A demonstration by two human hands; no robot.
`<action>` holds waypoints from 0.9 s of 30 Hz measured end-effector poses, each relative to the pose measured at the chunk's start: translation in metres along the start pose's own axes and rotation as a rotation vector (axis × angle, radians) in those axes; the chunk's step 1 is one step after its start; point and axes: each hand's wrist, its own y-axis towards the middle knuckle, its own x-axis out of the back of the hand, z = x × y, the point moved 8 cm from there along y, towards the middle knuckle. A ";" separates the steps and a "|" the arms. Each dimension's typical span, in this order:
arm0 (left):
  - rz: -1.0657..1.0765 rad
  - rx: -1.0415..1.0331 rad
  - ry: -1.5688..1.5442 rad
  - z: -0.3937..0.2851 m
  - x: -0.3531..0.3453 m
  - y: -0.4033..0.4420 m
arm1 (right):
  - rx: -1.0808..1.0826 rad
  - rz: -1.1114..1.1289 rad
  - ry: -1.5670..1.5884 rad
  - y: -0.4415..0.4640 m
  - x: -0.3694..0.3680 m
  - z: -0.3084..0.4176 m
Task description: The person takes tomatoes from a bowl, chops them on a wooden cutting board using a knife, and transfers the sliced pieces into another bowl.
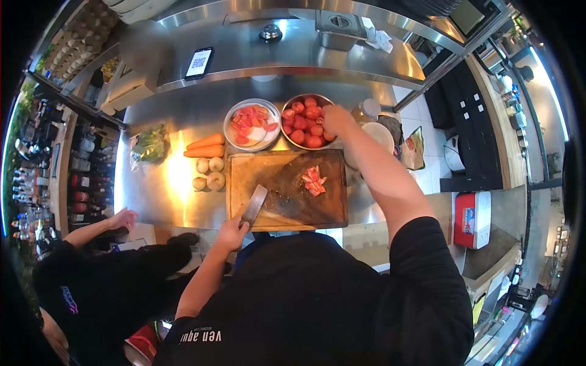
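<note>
My left hand (232, 234) is closed around the handle of a broad-bladed knife (255, 204), whose blade lies over the front of the wooden cutting board (247, 171). My right hand (337, 121) reaches into the right side of a metal bowl (285, 132) full of red tomatoes (299, 123); its fingertips are down among them, and I cannot see if they grip one. A small pile of cut tomato (314, 180) sits on the board's right half. Left of the bowl, a round pale container (231, 135) holds cut tomato pieces (250, 122).
Two carrots (206, 146), several round pale vegetables (215, 180) and bagged greens (149, 144) lie left of the board. Jars (368, 110) stand to the right. A raised steel shelf (244, 64) carries a phone (199, 63). Another person's hand (124, 219) is at the left.
</note>
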 end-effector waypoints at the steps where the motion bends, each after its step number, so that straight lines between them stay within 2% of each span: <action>1: -0.011 0.005 0.005 -0.005 0.001 0.003 | -0.009 -0.117 -0.033 -0.003 -0.008 0.009; 2: 0.018 0.012 -0.003 -0.010 -0.001 0.005 | -0.016 -0.233 -0.064 -0.001 -0.014 0.015; 3: 0.047 0.020 -0.011 -0.012 -0.002 0.007 | -0.001 -0.239 -0.061 0.011 -0.027 0.019; 5: 0.004 -0.026 0.026 -0.014 0.000 0.010 | -0.066 -0.377 -0.262 0.020 -0.032 0.029; 7: 0.031 -0.025 -0.012 -0.015 -0.003 0.014 | -0.063 -0.313 -0.327 0.024 -0.035 0.031; 10: 0.033 -0.014 -0.030 -0.014 -0.001 0.019 | 0.013 -0.132 -0.204 -0.003 -0.013 0.037; 13: 0.023 -0.003 -0.023 -0.009 0.001 0.022 | 0.134 -0.190 -0.170 0.007 -0.026 0.030; 17: 0.035 0.020 -0.051 -0.002 0.001 0.028 | 0.099 -0.072 -0.224 0.009 -0.027 0.026; 21: 0.045 -0.016 -0.022 -0.009 0.006 0.037 | 0.136 -0.163 -0.217 0.014 -0.031 0.019; 23: 0.066 0.001 0.013 -0.009 0.009 0.043 | 0.093 -0.092 -0.012 0.008 -0.027 0.011; 24: 0.079 -0.019 -0.022 -0.011 0.011 0.045 | 0.088 -0.084 -0.015 0.005 -0.024 0.009; 27: 0.110 -0.035 -0.070 -0.009 0.014 0.052 | 0.126 -0.186 0.158 -0.009 -0.011 0.010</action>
